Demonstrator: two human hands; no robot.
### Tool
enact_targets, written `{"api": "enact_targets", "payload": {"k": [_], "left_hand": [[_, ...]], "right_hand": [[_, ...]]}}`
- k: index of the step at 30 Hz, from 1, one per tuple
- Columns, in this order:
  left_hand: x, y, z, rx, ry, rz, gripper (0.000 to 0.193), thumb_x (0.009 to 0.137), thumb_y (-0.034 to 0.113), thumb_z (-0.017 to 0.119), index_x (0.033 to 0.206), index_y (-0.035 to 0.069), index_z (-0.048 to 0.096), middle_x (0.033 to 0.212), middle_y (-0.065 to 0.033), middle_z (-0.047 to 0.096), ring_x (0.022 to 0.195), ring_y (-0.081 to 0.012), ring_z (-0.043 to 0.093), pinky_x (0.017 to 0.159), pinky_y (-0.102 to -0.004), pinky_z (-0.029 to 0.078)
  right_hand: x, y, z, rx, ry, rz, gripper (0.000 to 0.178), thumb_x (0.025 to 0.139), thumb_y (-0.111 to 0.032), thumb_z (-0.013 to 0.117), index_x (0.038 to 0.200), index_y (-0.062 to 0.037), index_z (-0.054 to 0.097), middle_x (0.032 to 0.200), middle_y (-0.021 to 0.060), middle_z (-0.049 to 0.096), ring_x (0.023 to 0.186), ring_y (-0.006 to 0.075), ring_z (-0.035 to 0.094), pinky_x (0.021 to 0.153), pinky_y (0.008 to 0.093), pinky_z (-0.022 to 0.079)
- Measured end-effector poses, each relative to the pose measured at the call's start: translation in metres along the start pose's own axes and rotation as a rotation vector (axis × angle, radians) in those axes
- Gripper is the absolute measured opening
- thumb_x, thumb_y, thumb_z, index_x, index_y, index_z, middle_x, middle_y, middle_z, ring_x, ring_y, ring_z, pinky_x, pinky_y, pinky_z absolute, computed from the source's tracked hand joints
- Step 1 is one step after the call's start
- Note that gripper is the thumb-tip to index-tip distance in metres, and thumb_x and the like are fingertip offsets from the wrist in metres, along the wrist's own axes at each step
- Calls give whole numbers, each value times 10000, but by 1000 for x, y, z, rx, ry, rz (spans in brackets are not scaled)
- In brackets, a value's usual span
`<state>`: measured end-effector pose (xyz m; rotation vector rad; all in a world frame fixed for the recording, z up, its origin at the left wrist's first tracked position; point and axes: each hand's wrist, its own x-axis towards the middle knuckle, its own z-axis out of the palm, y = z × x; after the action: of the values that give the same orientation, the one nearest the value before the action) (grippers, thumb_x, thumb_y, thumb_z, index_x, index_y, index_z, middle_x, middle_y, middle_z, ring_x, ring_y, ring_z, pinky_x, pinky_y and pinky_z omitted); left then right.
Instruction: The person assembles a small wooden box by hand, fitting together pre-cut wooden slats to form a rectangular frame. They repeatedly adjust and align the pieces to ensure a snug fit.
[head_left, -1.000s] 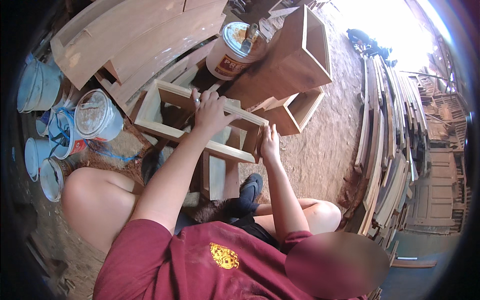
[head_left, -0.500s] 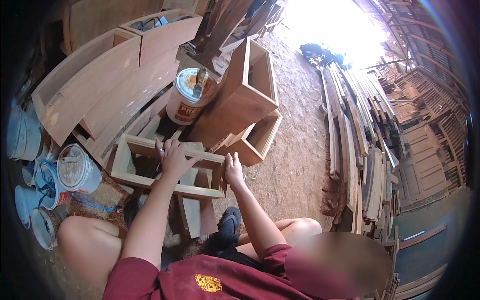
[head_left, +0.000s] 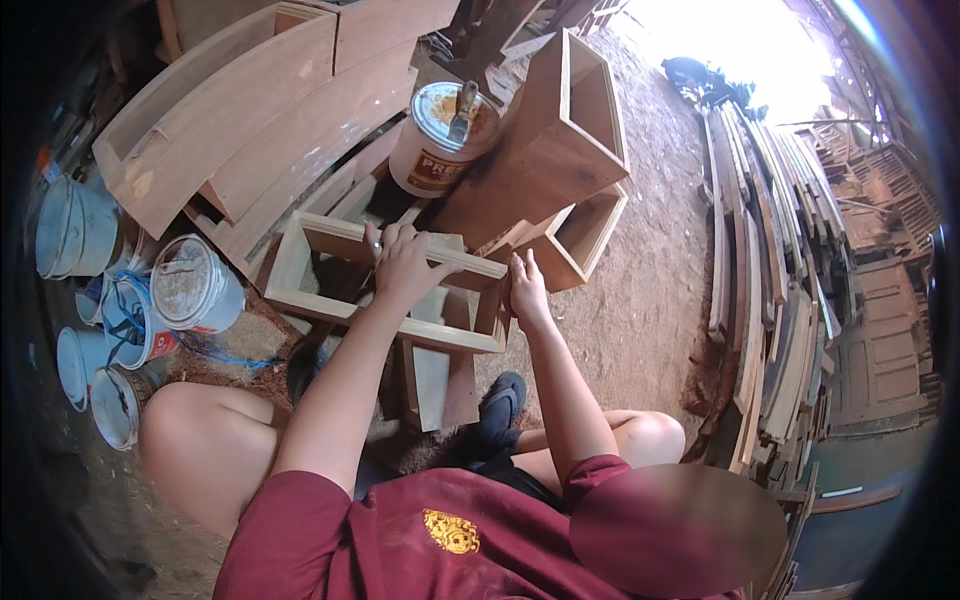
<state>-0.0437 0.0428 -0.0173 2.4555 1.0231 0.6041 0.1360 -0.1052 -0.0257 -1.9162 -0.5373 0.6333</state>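
Note:
A shallow rectangular wooden frame [head_left: 400, 328], like an open drawer box of pale wood, lies across other wooden pieces in front of me. My left hand [head_left: 405, 265] rests over its far rail, fingers curled across the edge and thumb pointing right; a ring shows on one finger. At the frame's right end, my right hand [head_left: 528, 290] has its palm side against the end board, with the fingers extended upward. Whether something thin lies between that palm and the wood is hidden. Below the frame a wooden board piece [head_left: 432, 385] sticks out toward me.
A lidded bucket [head_left: 425, 165] carrying a putty knife [head_left: 463, 112] stands beyond the frame, beside a tall wooden box [head_left: 530, 150]. Long drawer-like boxes [head_left: 235, 120] are stacked at the left. Several buckets [head_left: 195, 285] stand nearer left. Lumber [head_left: 745, 270] is piled along the right.
The whole scene has shifted right and slightly up in the picture as the view turned. Both hands keep about the same places on the wooden frame.

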Motion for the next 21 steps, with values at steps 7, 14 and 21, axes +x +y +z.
{"api": "enact_targets", "payload": {"k": [7, 14, 21], "left_hand": [[-2, -8, 6, -29, 53, 18, 692, 717, 647, 748, 1084, 63, 697, 1201, -136, 595, 1287, -306, 418, 1183, -639, 7], [-2, -4, -2, -10, 28, -2, 665, 714, 635, 758, 1066, 73, 703, 1201, -141, 602, 1277, -310, 424, 1182, -640, 28], [-3, -10, -2, 3, 53, 15, 644, 720, 630, 756, 1048, 78, 705, 1170, -139, 605, 1252, -326, 434, 1178, -638, 41]], "right_hand": [[-27, 10, 5, -77, 33, -19, 625, 1064, -306, 474, 1555, 11, 251, 1431, 238, 528, 1317, 272, 511, 1093, 347, 386], [-23, -4, 5, -35, -26, 17, 658, 1067, -316, 468, 1566, 20, 201, 1509, 227, 438, 1375, 256, 441, 1119, 337, 351], [-30, -32, 11, -52, -55, 110, 660, 1065, -337, 439, 1558, 36, 210, 1527, 239, 407, 1409, 297, 404, 1144, 349, 322]]}}
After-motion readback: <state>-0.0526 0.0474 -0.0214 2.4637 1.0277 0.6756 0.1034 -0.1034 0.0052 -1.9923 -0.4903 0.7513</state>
